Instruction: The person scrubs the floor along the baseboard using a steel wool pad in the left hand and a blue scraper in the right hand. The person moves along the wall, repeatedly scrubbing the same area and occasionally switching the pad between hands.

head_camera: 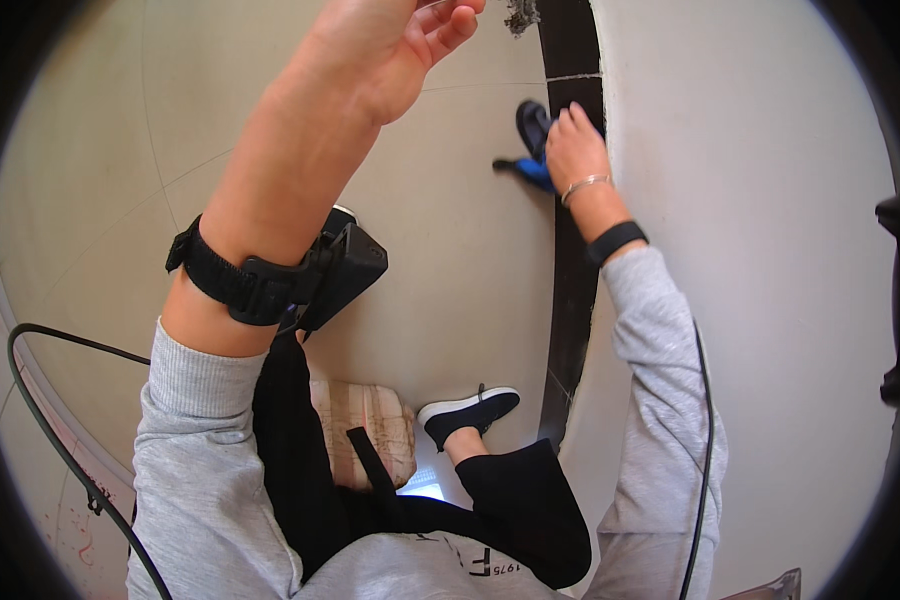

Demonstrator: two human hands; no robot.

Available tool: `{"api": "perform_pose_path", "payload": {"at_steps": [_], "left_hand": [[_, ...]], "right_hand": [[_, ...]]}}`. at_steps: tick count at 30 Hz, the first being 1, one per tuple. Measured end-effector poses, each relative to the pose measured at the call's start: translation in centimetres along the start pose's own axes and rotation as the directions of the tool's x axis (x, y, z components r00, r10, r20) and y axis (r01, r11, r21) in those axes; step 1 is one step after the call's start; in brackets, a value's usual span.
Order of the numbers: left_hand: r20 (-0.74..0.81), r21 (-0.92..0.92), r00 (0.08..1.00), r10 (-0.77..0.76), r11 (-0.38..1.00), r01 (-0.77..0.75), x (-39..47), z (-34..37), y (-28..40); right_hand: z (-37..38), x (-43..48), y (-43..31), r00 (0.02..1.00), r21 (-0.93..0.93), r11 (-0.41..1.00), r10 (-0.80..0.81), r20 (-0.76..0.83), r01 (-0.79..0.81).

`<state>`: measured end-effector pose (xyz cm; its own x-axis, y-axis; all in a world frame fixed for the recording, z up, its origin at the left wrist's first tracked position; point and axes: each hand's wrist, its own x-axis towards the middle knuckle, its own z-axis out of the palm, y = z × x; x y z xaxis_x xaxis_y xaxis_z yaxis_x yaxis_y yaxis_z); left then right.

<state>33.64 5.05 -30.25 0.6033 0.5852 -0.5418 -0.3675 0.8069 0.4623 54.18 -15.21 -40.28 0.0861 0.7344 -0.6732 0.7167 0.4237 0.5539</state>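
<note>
My left hand (pixel 420 37) reaches to the top edge of the view, which cuts off most of its fingers. The visible fingers are bent, and whether they hold something cannot be told. A black strap with a black device (pixel 337 277) sits around my left forearm. Over by the foot of the wall, my right hand (pixel 577 154) is closed over a blue-and-black item (pixel 534 171), slightly blurred. A black oval part and a blue part with a dark tip stick out to the left of that hand. Its exact kind is unclear.
A dark skirting strip (pixel 570 315) runs between the beige tiled floor (pixel 450 195) and the pale wall (pixel 750 262). A grey fluffy clump (pixel 523 16) lies at the top. Below are a low, wrapped seat (pixel 375 420), a black shoe (pixel 472 412) and a loose black cable (pixel 52 427).
</note>
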Motion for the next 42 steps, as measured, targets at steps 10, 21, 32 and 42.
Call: {"api": "perform_pose_path", "payload": {"at_steps": [10, 21, 32, 42], "left_hand": [[-0.119, 0.344, 0.993, 0.008, 0.938, 0.033, 1.5, -0.4, -6.2], [-0.124, 0.739, 0.983, -0.137, 0.649, 0.184, -0.8, -0.6, -21.4], [-0.162, 0.88, 0.972, -0.172, 0.421, 0.221, -7.3, -1.4, -34.5], [-0.32, 0.683, 0.884, -0.342, 0.563, 0.465, -6.6, -2.7, -34.0]], "right_hand": [[2.1, -21.5, -15.1, 0.546, 0.653, 0.742, -0.489, 0.68, -0.15], [-15.0, -38.3, -10.0, 0.992, 0.993, -0.084, 0.086, 0.095, -0.087], [-15.6, -38.7, -11.1, 0.987, 0.988, 0.011, 0.052, 0.153, -0.153], [-16.0, -38.1, -11.6, 0.979, 0.98, -0.027, 0.032, 0.2, -0.199]]}}
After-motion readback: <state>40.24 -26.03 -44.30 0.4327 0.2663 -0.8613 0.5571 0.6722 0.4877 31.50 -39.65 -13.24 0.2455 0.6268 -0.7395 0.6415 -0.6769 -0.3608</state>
